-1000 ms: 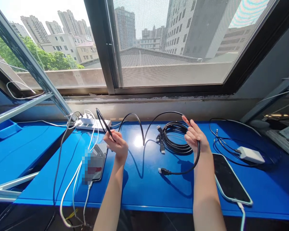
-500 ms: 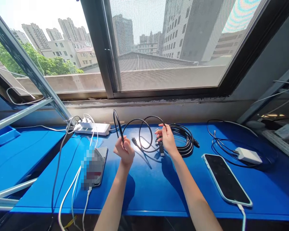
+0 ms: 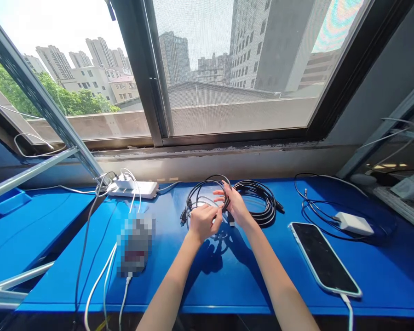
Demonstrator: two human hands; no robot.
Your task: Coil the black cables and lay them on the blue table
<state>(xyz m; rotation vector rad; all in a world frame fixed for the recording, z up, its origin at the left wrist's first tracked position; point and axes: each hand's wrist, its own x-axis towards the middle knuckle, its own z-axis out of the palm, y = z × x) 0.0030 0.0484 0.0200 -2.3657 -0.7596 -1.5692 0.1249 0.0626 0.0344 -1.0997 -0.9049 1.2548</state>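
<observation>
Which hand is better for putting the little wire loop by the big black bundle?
Probably the right hand: it grips the little loop on the side next to the big bundle. The left hand holds the loop too, but sits farther from the bundle.

The front of the table [image 3: 221, 285] is bare between the phone [image 3: 322, 257] on the right and the white cords [image 3: 104, 269] on the left, but a pile of black cable [image 3: 262, 207] and a power strip [image 3: 140, 188] block the back.
</observation>
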